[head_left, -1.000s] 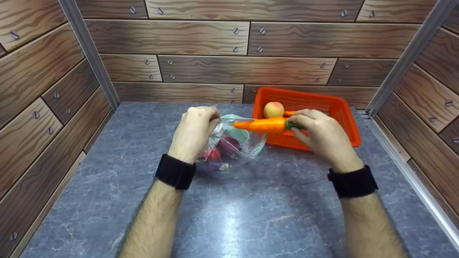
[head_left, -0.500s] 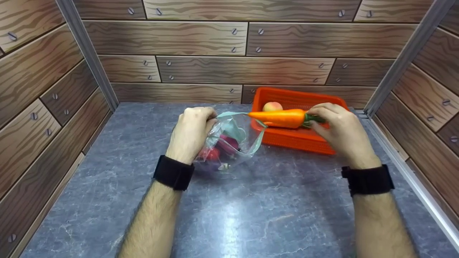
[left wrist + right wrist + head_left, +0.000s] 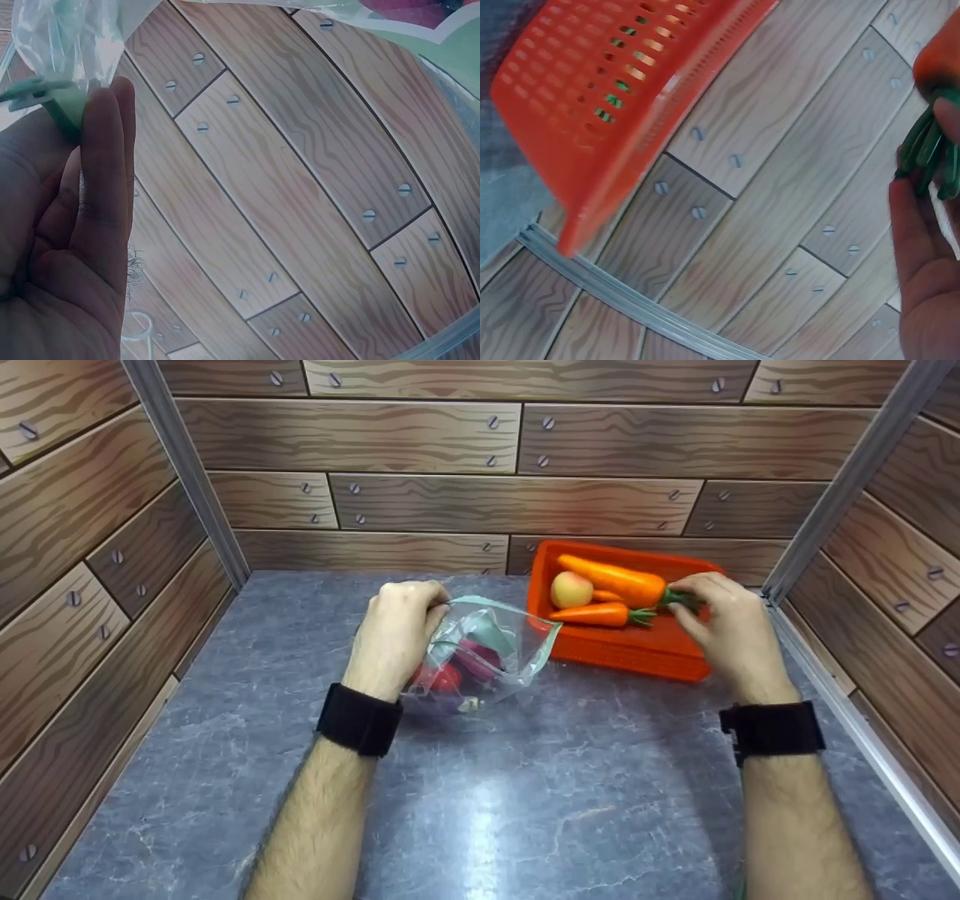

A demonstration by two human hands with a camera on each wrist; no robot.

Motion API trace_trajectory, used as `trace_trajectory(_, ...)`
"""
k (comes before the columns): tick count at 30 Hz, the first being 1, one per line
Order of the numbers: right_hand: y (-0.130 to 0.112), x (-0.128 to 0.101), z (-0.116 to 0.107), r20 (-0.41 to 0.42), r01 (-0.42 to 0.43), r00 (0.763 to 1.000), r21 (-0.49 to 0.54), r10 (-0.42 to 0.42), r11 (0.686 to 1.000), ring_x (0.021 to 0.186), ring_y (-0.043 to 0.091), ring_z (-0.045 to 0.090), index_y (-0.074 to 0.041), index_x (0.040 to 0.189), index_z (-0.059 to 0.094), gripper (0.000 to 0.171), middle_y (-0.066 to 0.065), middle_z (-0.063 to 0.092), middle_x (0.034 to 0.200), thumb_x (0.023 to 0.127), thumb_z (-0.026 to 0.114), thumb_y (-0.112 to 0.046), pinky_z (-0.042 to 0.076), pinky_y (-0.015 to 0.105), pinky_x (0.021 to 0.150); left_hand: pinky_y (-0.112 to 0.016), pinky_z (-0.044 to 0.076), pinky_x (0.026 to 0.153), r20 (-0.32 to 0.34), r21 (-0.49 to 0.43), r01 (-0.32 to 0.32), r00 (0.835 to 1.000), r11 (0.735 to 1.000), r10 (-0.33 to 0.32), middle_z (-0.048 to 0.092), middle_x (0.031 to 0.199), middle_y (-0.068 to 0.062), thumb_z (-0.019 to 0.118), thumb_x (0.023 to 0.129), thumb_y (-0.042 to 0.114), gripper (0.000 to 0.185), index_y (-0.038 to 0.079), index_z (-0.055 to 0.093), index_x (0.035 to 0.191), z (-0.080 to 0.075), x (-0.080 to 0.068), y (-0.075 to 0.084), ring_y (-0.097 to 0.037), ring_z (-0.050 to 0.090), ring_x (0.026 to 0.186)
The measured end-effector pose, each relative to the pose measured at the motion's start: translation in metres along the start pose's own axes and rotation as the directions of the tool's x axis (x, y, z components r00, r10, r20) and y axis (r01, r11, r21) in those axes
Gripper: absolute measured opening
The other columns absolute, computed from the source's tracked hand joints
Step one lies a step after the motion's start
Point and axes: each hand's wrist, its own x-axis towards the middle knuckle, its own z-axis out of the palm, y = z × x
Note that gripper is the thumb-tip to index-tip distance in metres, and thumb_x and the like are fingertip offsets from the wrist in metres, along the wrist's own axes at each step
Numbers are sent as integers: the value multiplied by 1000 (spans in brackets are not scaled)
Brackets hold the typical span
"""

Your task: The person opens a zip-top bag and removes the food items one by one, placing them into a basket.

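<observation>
My left hand [image 3: 397,634] pinches the green-edged rim of a clear plastic bag [image 3: 487,656] and holds its mouth up; the bag lies on the grey tabletop with red and purple pieces inside. In the left wrist view the fingers [image 3: 97,187] clamp the bag's green strip [image 3: 45,94]. My right hand [image 3: 724,622] holds a large orange carrot [image 3: 615,577] by its green stem [image 3: 930,150] over the orange basket [image 3: 637,649]. A smaller carrot [image 3: 600,615] and a peach [image 3: 570,589] lie in the basket.
Wood-patterned walls close in the grey marble tabletop [image 3: 480,780] at the back and both sides. The basket sits at the back right, close to the metal rail [image 3: 847,705] along the right wall.
My right hand has carried the large carrot away from the bag's mouth, to the right and back, over the basket. The left hand has kept its grip on the bag.
</observation>
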Motion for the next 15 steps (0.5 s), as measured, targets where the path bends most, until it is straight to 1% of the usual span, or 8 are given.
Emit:
trace_trajectory(2, 5, -1, 3, 7, -50, 999, -14, 50, 999, 116, 46, 81, -1, 126, 84, 23, 23, 84, 125, 103, 86, 3, 63, 49, 103, -49, 73, 97, 0, -1, -2, 1000, 1000, 2, 91, 114, -15, 80, 110, 7, 10, 3, 88, 113, 0, 0, 0, -34, 89, 109)
trace_trajectory(3, 6, -1, 4, 15, -74, 997, -20, 74, 997, 116, 48, 80, 0, 126, 84, 23, 24, 84, 126, 104, 86, 2, 63, 58, 103, -49, 73, 97, 0, -1, -6, 1000, 1000, 6, 91, 114, -15, 80, 110, 7, 10, 3, 88, 113, 0, 0, 0, -34, 89, 109)
trace_trajectory(5, 11, -3, 7, 35, -117, 992, -34, 119, 992, 119, 52, 79, 0, 127, 83, 22, 26, 83, 128, 105, 84, -1, 61, 68, 106, -49, 73, 97, -2, 1, -14, 1000, 1000, 14, 91, 113, -15, 80, 110, 7, 9, 3, 88, 113, 0, -1, 1, -34, 89, 108)
trace_trajectory(10, 20, -6, 13, 100, -208, 971, -95, 217, 974, 124, 56, 76, 1, 130, 83, 25, 29, 81, 133, 107, 83, -6, 59, 74, 107, -49, 73, 94, -10, 8, -29, 1000, 1000, 29, 91, 110, -13, 80, 110, 7, 9, 3, 88, 111, 1, -1, 1, -33, 89, 106)
trace_trajectory(13, 25, -7, 18, 151, -229, 958, -112, 245, 967, 124, 57, 76, 2, 131, 82, 26, 31, 80, 134, 107, 83, -6, 59, 75, 108, -49, 73, 94, -12, 7, -26, 1000, 1000, 27, 91, 110, -13, 80, 110, 7, 9, 4, 89, 111, 0, -2, 2, -33, 89, 105)
trace_trajectory(15, 29, -7, 21, 183, -226, 952, -115, 245, 967, 123, 58, 76, 4, 129, 82, 25, 32, 80, 132, 106, 84, -5, 60, 75, 107, -49, 73, 95, -11, 5, -26, 1000, 1000, 27, 91, 110, -14, 80, 110, 7, 9, 3, 88, 111, 0, -2, 2, -33, 89, 105)
